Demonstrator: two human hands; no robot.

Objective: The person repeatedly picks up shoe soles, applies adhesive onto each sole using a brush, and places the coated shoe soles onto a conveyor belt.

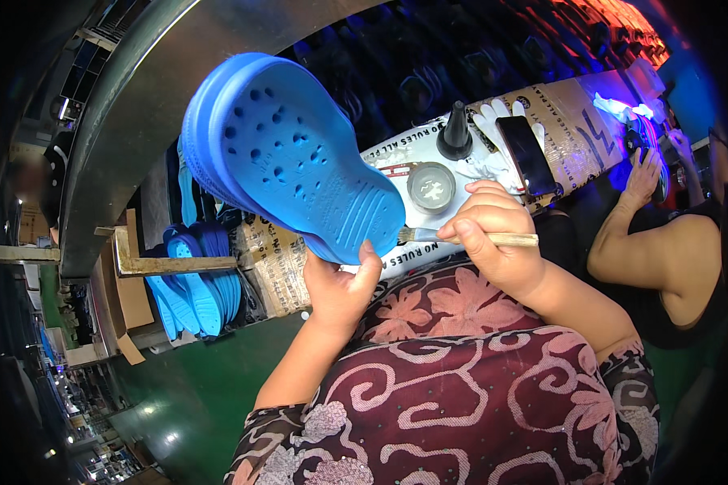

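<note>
A large blue foam shoe sole, with round holes across its wide end, is tilted up in front of me. My left hand grips its narrow end from below, thumb over the edge and the other fingers mostly hidden behind. In my right hand is a paintbrush with a pale wooden handle. The brush's bristles meet the rim of the sole's narrow end, close to my left thumb. Just beyond the brush stands a round open tin with greyish contents.
A black cone-shaped bottle, a white glove and a dark phone lie behind the tin on a cardboard-covered bench. Several blue soles stand at left by a wooden bar. A co-worker's arm is at right.
</note>
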